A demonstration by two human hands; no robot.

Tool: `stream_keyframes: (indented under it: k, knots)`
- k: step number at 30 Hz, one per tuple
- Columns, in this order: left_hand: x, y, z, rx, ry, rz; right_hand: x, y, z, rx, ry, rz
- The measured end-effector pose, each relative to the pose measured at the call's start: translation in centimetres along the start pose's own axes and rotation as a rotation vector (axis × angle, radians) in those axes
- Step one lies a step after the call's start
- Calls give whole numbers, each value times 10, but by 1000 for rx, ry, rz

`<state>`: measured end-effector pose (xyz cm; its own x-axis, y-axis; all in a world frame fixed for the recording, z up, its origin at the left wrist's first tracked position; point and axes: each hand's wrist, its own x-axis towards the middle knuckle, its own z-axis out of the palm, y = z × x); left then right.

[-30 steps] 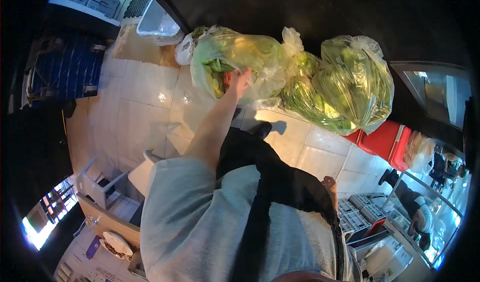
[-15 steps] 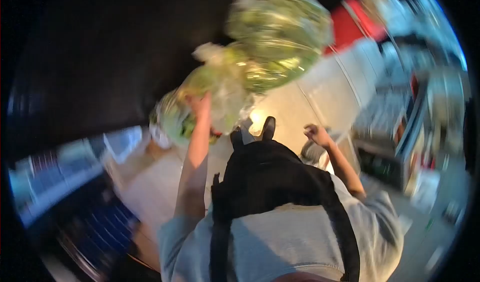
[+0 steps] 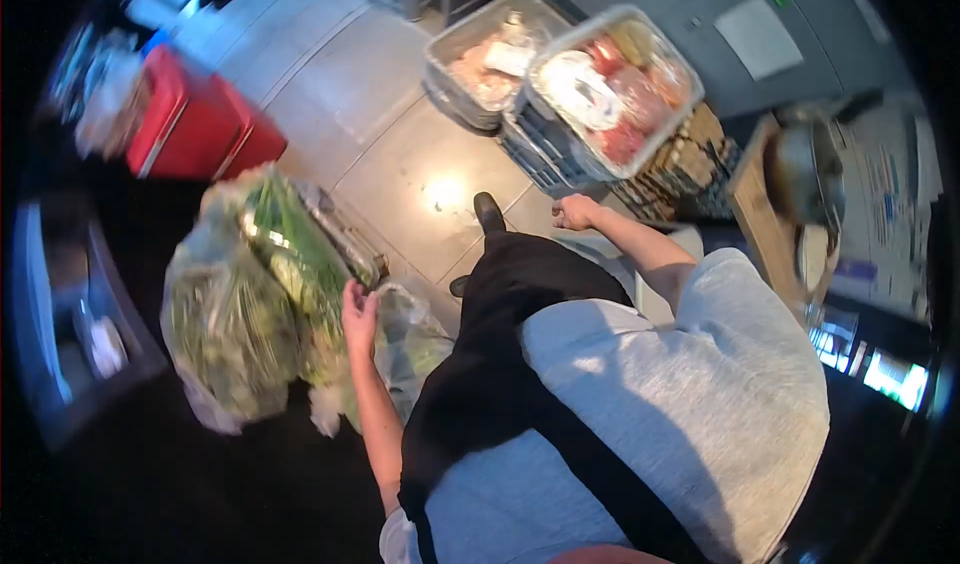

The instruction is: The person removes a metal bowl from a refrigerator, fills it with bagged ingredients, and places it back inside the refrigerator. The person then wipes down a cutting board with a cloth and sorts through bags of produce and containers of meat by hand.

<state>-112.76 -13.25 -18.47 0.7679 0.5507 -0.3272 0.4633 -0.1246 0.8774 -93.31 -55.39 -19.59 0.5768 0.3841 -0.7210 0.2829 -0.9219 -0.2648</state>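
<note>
Fingers apart and holding nothing, my left hand [image 3: 360, 316] is beside plastic bags of green vegetables. A large clear bag of greens [image 3: 235, 329] lies at the left, with a longer bag of leafy greens [image 3: 290, 244] against it. Between my left hand and the black apron [image 3: 480, 349] is another clear bag [image 3: 405, 334]. My right hand [image 3: 576, 212] has curled fingers, just below a tub of wrapped red and pale food [image 3: 625, 94]; whether anything is inside them is too small to tell.
A second tub [image 3: 490, 64] stands beyond the first, on the tiled floor [image 3: 375, 154]. Red bins [image 3: 205, 119] are at the upper left. A wooden box with a metal pot [image 3: 805, 174] is at the right, near a grey cabinet [image 3: 690, 14].
The view has swung to the right, bringing the tubs into sight. My left hand, earlier over a bag of greens, is now beside the bags. My right hand stays curled.
</note>
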Motion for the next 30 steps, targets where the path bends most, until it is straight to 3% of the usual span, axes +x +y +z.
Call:
stream_keyframes:
  k: [2,3,7,9,12,14,16,23,30]
  knots:
    - [25,18,15,103,-472,-132,-12,22,13,129,-29,115]
    - [42,12,24,208,-554,-26,-15,28,22,98,14,97]
    - [69,42,68,199,-637,-16,-4,51,24,179,96,62]
    - [78,65,90,228,-677,-76,21,73,22,237,320,127]
    - [87,91,120,186,-723,-135,45,98,-32,537,432,103]
    - [99,97,138,225,-797,-37,70,123,-65,613,488,95]
    - [106,109,156,220,-842,-64,88,134,-89,579,818,243]
    - [150,154,179,424,-922,-23,129,140,-152,783,694,765]
    - [240,181,193,523,-987,-3,123,149,-159,920,591,987]
